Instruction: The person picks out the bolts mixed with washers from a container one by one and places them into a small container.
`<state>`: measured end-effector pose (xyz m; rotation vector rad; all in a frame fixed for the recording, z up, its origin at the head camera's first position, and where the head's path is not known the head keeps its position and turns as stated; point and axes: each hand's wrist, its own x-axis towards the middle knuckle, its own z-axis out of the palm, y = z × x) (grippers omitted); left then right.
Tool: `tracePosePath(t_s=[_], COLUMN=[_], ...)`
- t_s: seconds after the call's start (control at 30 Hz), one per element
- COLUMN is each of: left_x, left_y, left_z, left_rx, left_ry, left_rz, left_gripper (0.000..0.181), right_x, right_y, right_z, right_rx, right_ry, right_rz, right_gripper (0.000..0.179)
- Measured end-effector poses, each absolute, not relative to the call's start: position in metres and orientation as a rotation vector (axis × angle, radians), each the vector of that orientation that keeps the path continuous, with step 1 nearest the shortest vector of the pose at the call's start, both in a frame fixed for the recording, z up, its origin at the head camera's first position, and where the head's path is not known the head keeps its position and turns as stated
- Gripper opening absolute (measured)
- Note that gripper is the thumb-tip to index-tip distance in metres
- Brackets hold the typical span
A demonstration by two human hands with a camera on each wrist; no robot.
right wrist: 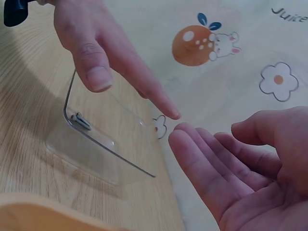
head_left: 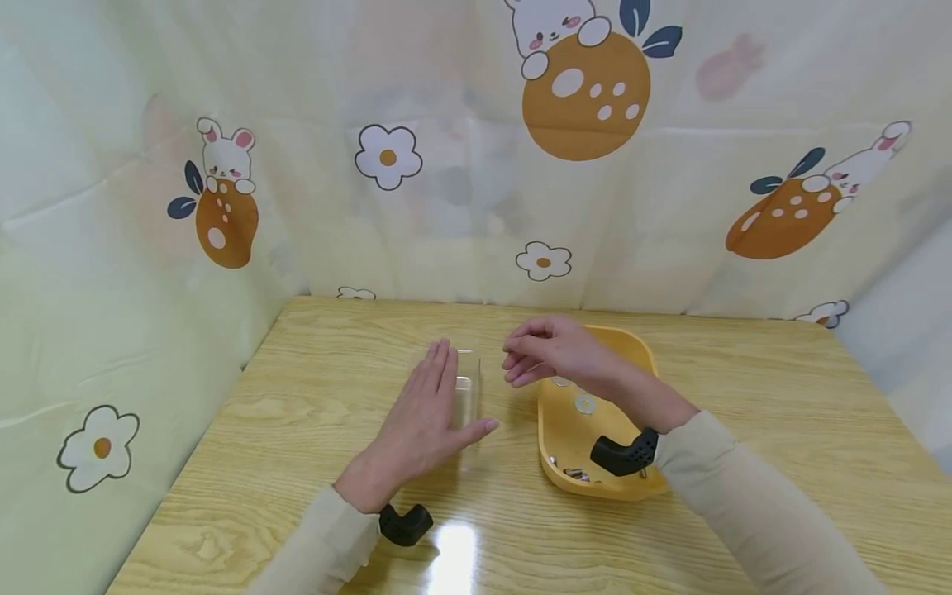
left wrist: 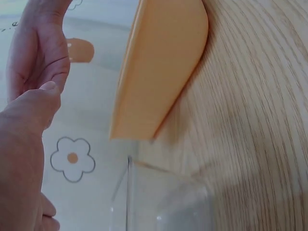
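Note:
My left hand (head_left: 420, 417) is held flat with straight fingers over a clear plastic box (head_left: 467, 405), hiding much of it. Seen from the right wrist, a few small metal pieces (right wrist: 81, 121) lie inside that box. My right hand (head_left: 561, 355) hovers over the left rim of an orange tray (head_left: 573, 434). Its fingers are loosely bent, and nothing shows in its upturned palm (right wrist: 260, 207). Silvery washers (head_left: 585, 403) and several small metal screw-like parts (head_left: 576, 474) lie in the tray; the right forearm covers part of it.
The wood-grain table (head_left: 773, 438) ends at a pale curtain (head_left: 446, 223) printed with flowers and rabbits, which hangs behind and at the left side. Black wrist cameras (head_left: 405, 525) sit on both wrists. Light glares off the table near the front.

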<state>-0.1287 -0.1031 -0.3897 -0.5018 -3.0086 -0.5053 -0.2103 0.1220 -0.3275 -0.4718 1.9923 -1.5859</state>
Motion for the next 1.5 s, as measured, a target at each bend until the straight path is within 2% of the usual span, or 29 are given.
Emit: tracePosePath(t_s=[0.7,1.2,1.5], left_x=[-0.125,-0.124,-0.122], left_y=[-0.058,-0.036,-0.024], left_z=[-0.389,-0.392,-0.392], left_rx=[-0.703,-0.805,-0.860], left_ry=[-3.004,-3.016,-2.997], left_rz=[-0.516,-0.509,-0.510], left_gripper=[0.118,0.117,0.117], right_x=[-0.201,-0.192,-0.187], right_y=[0.192,0.220,0.221], right_z=[-0.332,-0.335,-0.339], right_rx=[-0.319,-0.310,-0.288], right_ry=[2.061,2.207,2.284], right_rz=[-1.515,-1.296,-1.167], right_gripper=[0.034,0.029,0.020])
